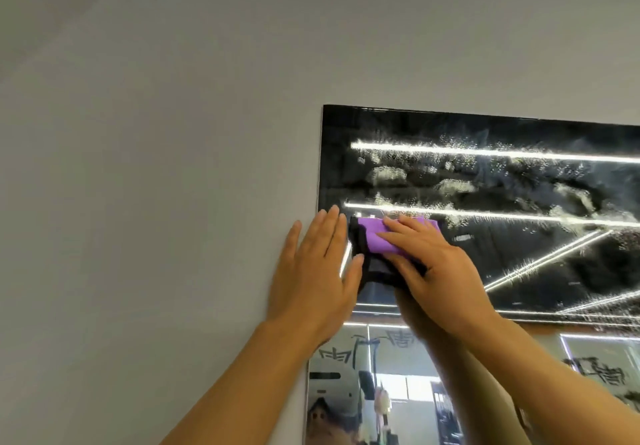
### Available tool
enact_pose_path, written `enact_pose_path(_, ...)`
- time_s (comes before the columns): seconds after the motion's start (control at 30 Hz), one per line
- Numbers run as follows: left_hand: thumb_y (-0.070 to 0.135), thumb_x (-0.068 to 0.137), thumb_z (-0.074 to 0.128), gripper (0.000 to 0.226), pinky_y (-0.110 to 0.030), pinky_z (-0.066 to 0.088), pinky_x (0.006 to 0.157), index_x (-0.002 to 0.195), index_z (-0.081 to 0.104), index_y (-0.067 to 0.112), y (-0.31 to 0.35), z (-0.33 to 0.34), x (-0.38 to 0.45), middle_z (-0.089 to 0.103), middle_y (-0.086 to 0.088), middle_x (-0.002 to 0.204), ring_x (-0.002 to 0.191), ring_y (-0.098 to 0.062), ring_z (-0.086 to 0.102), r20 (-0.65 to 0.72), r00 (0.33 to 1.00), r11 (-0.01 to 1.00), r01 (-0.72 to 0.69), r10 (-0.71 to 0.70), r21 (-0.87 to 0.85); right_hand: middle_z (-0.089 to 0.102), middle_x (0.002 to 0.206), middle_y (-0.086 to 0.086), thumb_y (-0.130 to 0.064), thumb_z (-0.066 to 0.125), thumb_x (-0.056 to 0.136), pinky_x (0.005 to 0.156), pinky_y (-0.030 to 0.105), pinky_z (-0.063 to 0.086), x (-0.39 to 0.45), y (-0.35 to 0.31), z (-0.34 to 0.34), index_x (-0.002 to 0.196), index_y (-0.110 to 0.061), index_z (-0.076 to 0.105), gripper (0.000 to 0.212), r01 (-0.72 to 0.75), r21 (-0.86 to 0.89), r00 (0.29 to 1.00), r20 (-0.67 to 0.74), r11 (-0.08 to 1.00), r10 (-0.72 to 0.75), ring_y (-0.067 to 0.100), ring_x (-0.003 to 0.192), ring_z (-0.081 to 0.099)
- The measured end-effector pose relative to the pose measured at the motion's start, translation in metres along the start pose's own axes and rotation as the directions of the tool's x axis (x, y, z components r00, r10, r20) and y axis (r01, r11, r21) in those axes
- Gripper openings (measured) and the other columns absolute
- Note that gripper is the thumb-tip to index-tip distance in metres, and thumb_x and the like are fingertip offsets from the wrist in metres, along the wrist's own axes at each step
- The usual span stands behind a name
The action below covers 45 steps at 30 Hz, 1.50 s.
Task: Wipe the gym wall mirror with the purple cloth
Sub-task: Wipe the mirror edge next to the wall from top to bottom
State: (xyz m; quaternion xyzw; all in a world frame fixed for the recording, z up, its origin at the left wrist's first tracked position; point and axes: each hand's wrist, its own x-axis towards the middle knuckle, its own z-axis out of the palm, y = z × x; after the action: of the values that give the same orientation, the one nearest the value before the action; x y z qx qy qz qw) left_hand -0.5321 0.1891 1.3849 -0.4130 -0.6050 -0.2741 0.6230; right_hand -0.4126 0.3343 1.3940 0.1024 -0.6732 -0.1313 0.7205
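Observation:
The wall mirror fills the right half of the view, its upper part covered in spray droplets and smears. A folded purple cloth with a dark edge lies flat against the glass near the mirror's left edge. My right hand presses on the cloth with straight fingers spread over it. My left hand rests flat and open across the mirror's left edge, fingers pointing up, partly on the wall and partly on the glass. It holds nothing.
A plain grey wall lies to the left of and above the mirror. The lower glass reflects gym equipment, ceiling light strips and reversed lettering.

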Motion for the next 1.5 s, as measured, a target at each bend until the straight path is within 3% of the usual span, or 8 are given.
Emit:
enact_pose_path(0.1,0.055,0.101,0.002,0.064,-0.029,-0.027,0.109,0.155,-0.012,0.023,0.003,-0.001,0.024,-0.016,0.008,0.164,0.142,-0.001,-0.025,-0.020,0.999,0.999,0.025,-0.026,-0.027,0.064,0.132,-0.006,-0.017,0.058,0.098,0.104,0.023,0.045,0.045,0.001,-0.001,0.129,-0.019,0.068,0.032,0.012,0.048,0.985,-0.174,0.999,-0.004,0.014,0.122,0.061)
enact_pose_path(0.17,0.051,0.104,0.008,0.063,-0.032,-0.026,0.110,0.155,-0.013,0.022,0.006,0.003,0.035,-0.016,0.005,0.164,0.147,-0.008,-0.021,-0.027,0.999,0.999,0.031,-0.032,-0.026,0.060,0.139,-0.001,-0.015,0.053,0.103,0.107,0.022,0.039,0.095,0.002,0.001,0.134,-0.018,0.063,0.033,-0.033,0.020,0.981,-0.192,0.999,0.036,0.018,0.128,0.056)
enact_pose_path(0.27,0.055,0.095,-0.008,0.065,-0.034,-0.026,0.110,0.149,-0.023,0.022,0.009,0.011,0.039,-0.022,0.003,0.162,0.147,-0.013,-0.024,-0.041,0.999,0.999,0.033,-0.033,0.002,0.051,0.150,0.001,-0.021,0.043,0.107,0.115,0.037,0.036,0.161,0.003,0.012,0.143,-0.022,0.055,0.037,-0.123,-0.037,0.992,-0.032,0.992,0.121,0.022,0.139,0.045)
enact_pose_path(0.53,0.054,0.074,-0.026,0.077,-0.030,-0.026,0.111,0.143,-0.029,0.020,0.010,0.009,0.037,-0.027,0.003,0.161,0.134,-0.009,-0.038,-0.014,0.999,0.999,0.030,-0.030,-0.024,0.039,0.156,0.012,-0.015,0.038,0.108,0.118,0.038,0.024,0.233,-0.010,0.043,0.152,-0.023,0.041,0.045,-0.104,-0.132,0.955,0.262,0.986,0.136,0.034,0.144,0.035)
enact_pose_path(0.7,0.053,0.076,-0.024,0.074,-0.032,-0.022,0.115,0.143,-0.027,0.020,0.007,0.013,0.038,-0.023,0.001,0.162,0.146,-0.013,-0.027,-0.047,0.999,0.999,0.011,-0.013,-0.040,0.021,0.166,-0.002,-0.029,0.034,0.110,0.123,0.040,0.005,0.212,-0.015,0.043,0.155,-0.021,0.034,0.046,0.065,-0.147,0.909,0.416,0.987,0.002,0.021,0.154,0.009)
enact_pose_path(1.03,0.060,0.083,-0.025,0.072,-0.031,-0.022,0.116,0.144,-0.025,0.022,0.005,0.014,0.038,-0.025,0.005,0.161,0.145,-0.009,-0.028,-0.063,0.998,0.997,0.010,-0.015,-0.076,0.024,0.163,0.010,-0.018,0.029,0.111,0.119,0.041,0.017,0.251,-0.014,0.052,0.157,-0.012,0.026,0.047,-0.023,-0.307,0.944,0.307,0.951,0.122,0.032,0.149,0.022)
enact_pose_path(1.33,0.054,0.084,-0.010,0.069,-0.032,-0.021,0.114,0.146,-0.017,0.023,0.007,0.013,0.037,-0.012,0.003,0.164,0.150,-0.012,-0.014,-0.108,0.994,0.995,0.013,-0.023,-0.098,0.025,0.164,-0.004,-0.023,0.035,0.109,0.122,0.036,0.008,0.184,0.012,0.034,0.153,-0.023,0.037,0.044,0.094,-0.118,0.936,0.348,0.989,-0.047,0.019,0.154,0.012)
enact_pose_path(1.5,0.055,0.086,-0.010,0.069,-0.032,-0.025,0.108,0.146,-0.015,0.023,0.010,0.010,0.036,-0.008,0.002,0.164,0.150,-0.013,-0.012,-0.103,0.994,0.998,0.037,-0.042,-0.045,0.023,0.165,0.009,-0.020,0.033,0.110,0.122,0.044,0.014,0.238,0.022,0.035,0.157,-0.019,0.029,0.047,-0.068,-0.248,0.957,0.257,0.966,0.134,0.032,0.152,0.017)
